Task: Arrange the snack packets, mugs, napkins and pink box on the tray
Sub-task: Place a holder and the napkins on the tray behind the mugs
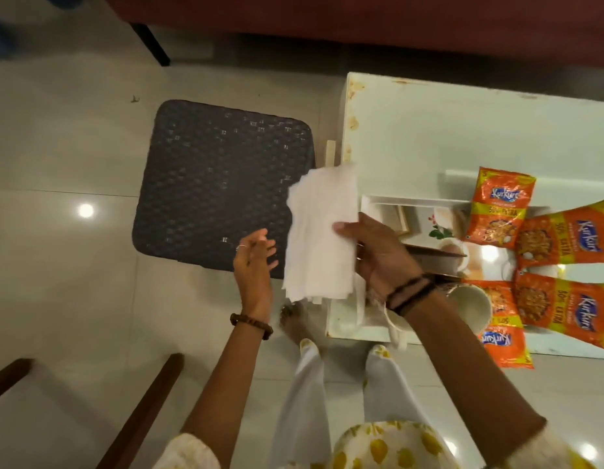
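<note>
Your right hand (371, 252) has its grip closed on the stack of white napkins (319, 235), thumb pressed over the top sheet and fingers curled behind, holding the stack in the air just left of the white bench (429, 130). Your left hand (255, 262) hangs beside the stack with fingers loosely spread, gripping nothing and not quite touching the paper.

So the napkins are in hand, not yet placed. Under your right wrist sits the tray (378, 201), near the bench's left end; its printed floor shows bare through the middle. A white mug (468, 308) stands at its near side, partly hidden by your forearm, and the rim of a second one (393, 319) seems to peek out below the wrist, though I can't be sure. Four orange snack packets (496, 211) fan across the tray's right side, some hanging over the rim onto the bench.

By my reading you're roughly midway: packets and at least one mug look set down, the napkins are next. No pink box is visible anywhere, so that part appears still to come.

The dark woven stool (219, 184) stands on the floor left of the bench.
</note>
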`<state>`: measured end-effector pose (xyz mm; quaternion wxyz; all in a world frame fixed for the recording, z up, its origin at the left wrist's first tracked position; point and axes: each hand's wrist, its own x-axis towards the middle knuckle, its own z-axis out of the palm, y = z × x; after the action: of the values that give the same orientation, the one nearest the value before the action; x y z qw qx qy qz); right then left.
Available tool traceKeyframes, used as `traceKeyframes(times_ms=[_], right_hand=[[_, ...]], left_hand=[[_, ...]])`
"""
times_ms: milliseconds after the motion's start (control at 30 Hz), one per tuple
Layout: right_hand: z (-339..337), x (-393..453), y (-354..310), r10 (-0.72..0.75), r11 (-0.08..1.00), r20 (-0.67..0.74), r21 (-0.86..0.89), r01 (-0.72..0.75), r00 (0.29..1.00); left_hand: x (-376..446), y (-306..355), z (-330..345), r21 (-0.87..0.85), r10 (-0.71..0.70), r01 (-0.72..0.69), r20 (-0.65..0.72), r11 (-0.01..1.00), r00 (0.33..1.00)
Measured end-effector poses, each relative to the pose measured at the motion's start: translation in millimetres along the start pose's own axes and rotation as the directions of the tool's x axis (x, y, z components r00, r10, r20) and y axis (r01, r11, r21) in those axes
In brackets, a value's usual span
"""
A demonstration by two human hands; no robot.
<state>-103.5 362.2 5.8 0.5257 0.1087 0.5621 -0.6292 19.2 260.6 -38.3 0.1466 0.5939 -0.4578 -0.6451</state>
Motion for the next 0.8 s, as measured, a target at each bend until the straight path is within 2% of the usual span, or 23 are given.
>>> traceKeyframes(times_ms=[67,133,200,233,267,300,367,433,533,600,700,800], right_hand=[[-22.9,-16.6,-16.8,-0.018,0.996,0.069,0.084,0.013,0.997],[-47.5,-26.1,-26.4,-0.019,0.999,-0.016,-0.027,0.018,1.0],[-73.9,-32.8,-32.7,-0.048,0.961,-0.163,-0.276,0.002,0.985],[-86.2,-35.5,-35.8,-0.077,0.927,-0.205,-0.375,-0.006,0.976],[-97.4,-37.7,-38.9,-0.101,0.908,-0.218,-0.418,0.0,0.971],[-106.9,-39.3,-41.6,-0.115,0.904,-0.21,-0.427,0.015,0.971],[-124.8,-43.1,-47.1,-0.124,0.919,-0.186,-0.392,0.043,0.975],[-138.9,-45.4,-48.3,-0.122,0.965,-0.161,-0.248,0.079,0.98],[-146.5,-45.8,-38.3,-0.087,0.991,-0.126,0.089,0.098,0.988],[-144.6,-47.3,-26.7,-0.088,0.979,-0.142,0.168,0.112,0.986],[-148.4,-47.9,-16.2,-0.118,0.965,-0.247,0.199,0.17,0.962],[-164.9,-49.4,-19.7,-0.225,0.971,-0.287,0.011,0.238,0.931]], left_hand=[[-15.7,7.2,19.9,-0.074,-0.227,0.242,0.168,0.967,0.959],[-29.9,11.1,41.4,-0.001,-0.359,0.389,0.384,0.921,0.851],[-36.6,10.9,63.5,-0.114,-0.359,0.523,0.605,0.845,0.711],[-37.0,14.2,73.4,-0.176,-0.349,0.598,0.671,0.782,0.654],[-36.7,18.1,82.6,-0.203,-0.347,0.645,0.705,0.737,0.619],[-35.6,21.8,89.5,-0.197,-0.35,0.651,0.711,0.734,0.61],[-36.7,22.6,105.2,-0.07,-0.339,0.523,0.687,0.849,0.643],[-37.7,19.8,116.5,0.012,-0.268,0.338,0.636,0.941,0.724],[-43.0,19.4,129.2,-0.075,-0.157,0.244,0.578,0.967,0.801],[-48.7,19.2,136.6,-0.137,-0.107,0.224,0.575,0.965,0.811],[-50.0,18.7,142.1,-0.081,-0.124,0.204,0.566,0.976,0.815],[-39.0,23.7,143.6,0.002,-0.215,0.255,0.54,0.967,0.813]])
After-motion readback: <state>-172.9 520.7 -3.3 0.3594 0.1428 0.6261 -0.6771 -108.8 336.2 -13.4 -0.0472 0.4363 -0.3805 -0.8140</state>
